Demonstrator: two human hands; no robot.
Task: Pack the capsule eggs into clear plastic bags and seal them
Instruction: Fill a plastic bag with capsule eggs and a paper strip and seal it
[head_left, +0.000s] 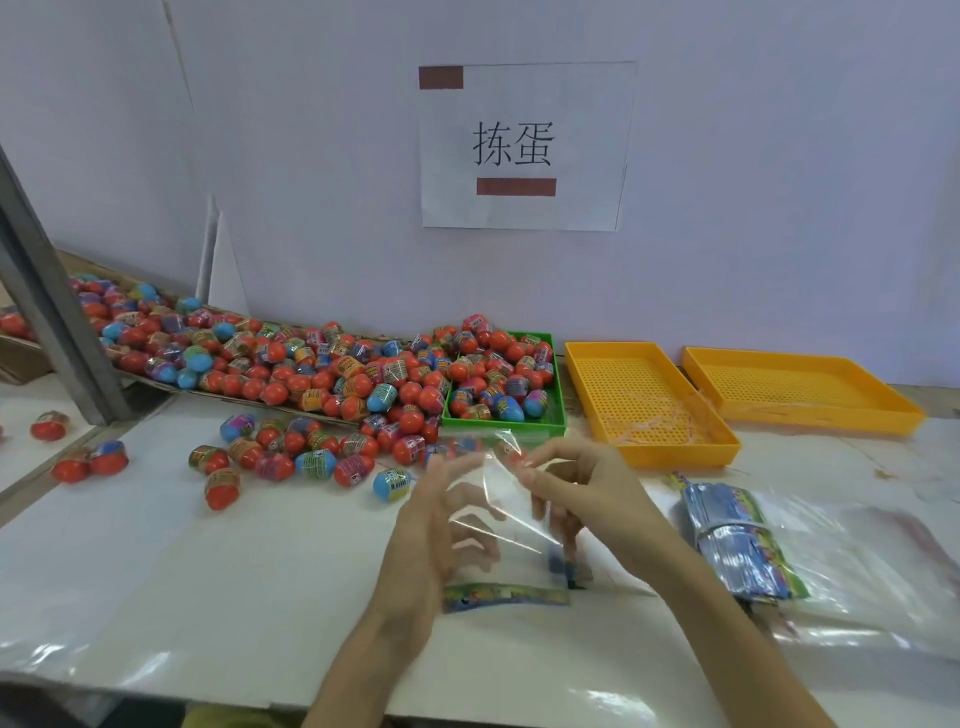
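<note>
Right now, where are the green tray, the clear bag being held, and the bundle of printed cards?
green tray (559, 379), head view, right wall.
clear bag (506, 512), head view, middle of the film.
bundle of printed cards (737, 540), head view, top card face.

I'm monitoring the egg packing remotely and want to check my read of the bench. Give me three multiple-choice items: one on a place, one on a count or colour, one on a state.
1. Where is the green tray?
A. Left of the two yellow trays, at the end of the egg pile
B. Right of both yellow trays
C. At the near table edge

2. How many yellow trays are on the table?
A. One
B. Two
C. Four

3. What state is the clear bag in?
A. Sealed and full
B. Held up by both hands, no eggs inside
C. Lying flat, untouched

Answers:
1 A: it sits left of the near yellow tray, beside the egg pile.
2 B: that tray plus the far yellow tray.
3 B: the left hand and right hand hold it, and its film is see-through with nothing in it.
</note>
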